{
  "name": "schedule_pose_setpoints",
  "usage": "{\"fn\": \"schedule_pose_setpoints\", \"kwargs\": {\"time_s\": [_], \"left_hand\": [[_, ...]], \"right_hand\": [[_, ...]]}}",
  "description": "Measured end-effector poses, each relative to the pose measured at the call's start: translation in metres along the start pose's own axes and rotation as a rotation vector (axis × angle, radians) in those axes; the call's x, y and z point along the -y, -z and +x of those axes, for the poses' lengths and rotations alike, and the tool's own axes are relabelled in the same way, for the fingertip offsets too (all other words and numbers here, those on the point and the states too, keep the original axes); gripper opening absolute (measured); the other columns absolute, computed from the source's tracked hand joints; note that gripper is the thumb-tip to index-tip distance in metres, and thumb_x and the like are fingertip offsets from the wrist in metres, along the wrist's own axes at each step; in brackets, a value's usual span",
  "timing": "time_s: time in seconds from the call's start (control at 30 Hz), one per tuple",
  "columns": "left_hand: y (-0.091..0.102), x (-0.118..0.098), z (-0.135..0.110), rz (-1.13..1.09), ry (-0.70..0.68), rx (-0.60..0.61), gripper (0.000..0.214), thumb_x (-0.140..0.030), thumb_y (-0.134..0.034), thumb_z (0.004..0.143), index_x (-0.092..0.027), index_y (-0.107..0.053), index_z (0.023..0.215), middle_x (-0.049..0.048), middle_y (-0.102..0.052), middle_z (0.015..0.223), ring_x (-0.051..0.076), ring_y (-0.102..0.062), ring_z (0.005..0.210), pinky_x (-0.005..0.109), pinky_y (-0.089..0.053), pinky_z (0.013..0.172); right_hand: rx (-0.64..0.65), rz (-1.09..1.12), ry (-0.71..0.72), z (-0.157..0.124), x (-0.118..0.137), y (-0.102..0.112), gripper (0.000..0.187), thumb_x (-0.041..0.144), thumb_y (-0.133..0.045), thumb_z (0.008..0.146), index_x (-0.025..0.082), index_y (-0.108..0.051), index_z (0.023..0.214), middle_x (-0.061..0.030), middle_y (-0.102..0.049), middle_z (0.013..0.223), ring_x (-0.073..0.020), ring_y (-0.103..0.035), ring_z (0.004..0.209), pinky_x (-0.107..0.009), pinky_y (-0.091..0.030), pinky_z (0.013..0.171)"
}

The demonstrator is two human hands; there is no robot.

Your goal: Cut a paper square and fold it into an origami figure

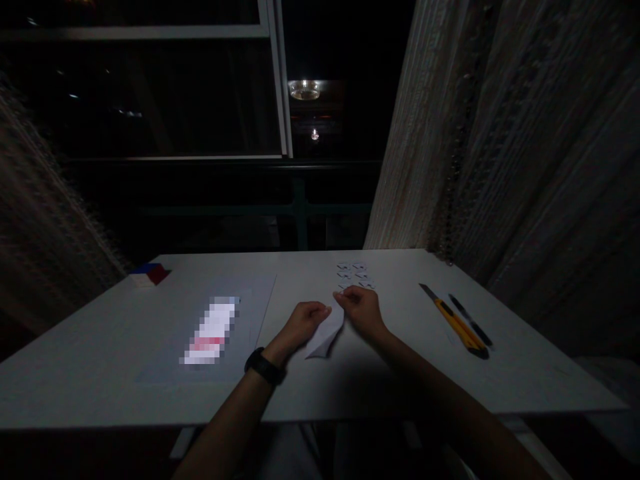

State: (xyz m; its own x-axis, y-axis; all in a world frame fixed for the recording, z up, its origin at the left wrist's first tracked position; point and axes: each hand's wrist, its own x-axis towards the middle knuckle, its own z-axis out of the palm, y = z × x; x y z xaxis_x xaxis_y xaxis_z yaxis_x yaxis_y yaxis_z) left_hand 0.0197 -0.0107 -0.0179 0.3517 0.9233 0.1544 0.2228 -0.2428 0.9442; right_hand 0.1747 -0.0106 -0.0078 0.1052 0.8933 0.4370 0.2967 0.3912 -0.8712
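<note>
A small white piece of paper [327, 335], folded to a point toward me, lies at the middle of the white table [380, 380]. My left hand [303, 321], with a black watch on its wrist, is closed with its fingertips pinching the paper's upper left edge. My right hand [361, 308] is closed too and pinches the paper's upper right corner. Just beyond my right hand lie several small folded paper pieces [354, 274] in rows.
A yellow utility knife [454, 320] and a black pen [470, 320] lie at the right. A large sheet [165, 327] with a blurred item sits at the left, with a red and blue block [150, 273] at the far left corner. Curtains hang on both sides of a dark window.
</note>
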Motion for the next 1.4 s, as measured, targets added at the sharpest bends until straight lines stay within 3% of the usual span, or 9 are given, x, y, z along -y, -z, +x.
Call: {"fn": "schedule_pose_setpoints", "kwargs": {"time_s": [0.53, 0.87, 1.07, 1.27, 1.4], "left_hand": [[0.0, -0.005, -0.002, -0.013, 0.024, 0.008, 0.039, -0.05, -0.055, 0.069, -0.011, -0.057, 0.062, -0.0033, -0.042, 0.052, 0.008, -0.034, 0.05, 0.021, -0.024, 0.046], [0.002, -0.006, -0.004, -0.15, 0.075, 0.052, 0.041, -0.052, -0.059, 0.064, -0.011, -0.055, 0.06, -0.0032, -0.042, 0.051, 0.007, -0.034, 0.048, 0.021, -0.024, 0.046], [0.002, -0.009, -0.005, -0.085, 0.08, 0.026, 0.04, -0.051, -0.061, 0.063, -0.012, -0.055, 0.056, -0.0054, -0.035, 0.047, 0.006, -0.028, 0.045, 0.021, -0.02, 0.043], [0.0, -0.01, -0.005, -0.079, 0.072, -0.005, 0.041, -0.052, -0.061, 0.063, -0.01, -0.061, 0.066, -0.0041, -0.039, 0.05, 0.007, -0.029, 0.047, 0.021, -0.02, 0.044], [-0.002, -0.01, -0.005, -0.081, 0.095, -0.049, 0.04, -0.051, -0.063, 0.061, -0.011, -0.058, 0.058, -0.0057, -0.034, 0.047, 0.005, -0.024, 0.045, 0.021, -0.017, 0.042]], "right_hand": [[0.011, 0.079, -0.054, 0.004, -0.002, 0.0, 0.03, 0.043, -0.061, 0.064, 0.017, -0.053, 0.051, 0.0004, -0.051, 0.048, -0.0125, -0.046, 0.05, -0.025, -0.037, 0.05], [-0.008, 0.335, -0.238, 0.004, -0.006, -0.004, 0.027, 0.039, -0.067, 0.058, 0.016, -0.055, 0.047, 0.0007, -0.05, 0.044, -0.0102, -0.042, 0.043, -0.023, -0.033, 0.043], [0.001, 0.453, -0.318, 0.003, -0.001, -0.004, 0.023, 0.034, -0.071, 0.053, 0.016, -0.057, 0.049, -0.0027, -0.06, 0.052, -0.0127, -0.05, 0.047, -0.025, -0.039, 0.047], [0.008, 0.432, -0.34, 0.003, -0.005, -0.006, 0.022, 0.032, -0.072, 0.05, 0.016, -0.058, 0.047, 0.0007, -0.053, 0.043, -0.0107, -0.045, 0.043, -0.024, -0.035, 0.043], [0.03, 0.442, -0.355, 0.002, -0.003, -0.007, 0.021, 0.031, -0.071, 0.049, 0.015, -0.057, 0.045, 0.002, -0.05, 0.042, -0.0097, -0.044, 0.042, -0.023, -0.034, 0.043]]}}
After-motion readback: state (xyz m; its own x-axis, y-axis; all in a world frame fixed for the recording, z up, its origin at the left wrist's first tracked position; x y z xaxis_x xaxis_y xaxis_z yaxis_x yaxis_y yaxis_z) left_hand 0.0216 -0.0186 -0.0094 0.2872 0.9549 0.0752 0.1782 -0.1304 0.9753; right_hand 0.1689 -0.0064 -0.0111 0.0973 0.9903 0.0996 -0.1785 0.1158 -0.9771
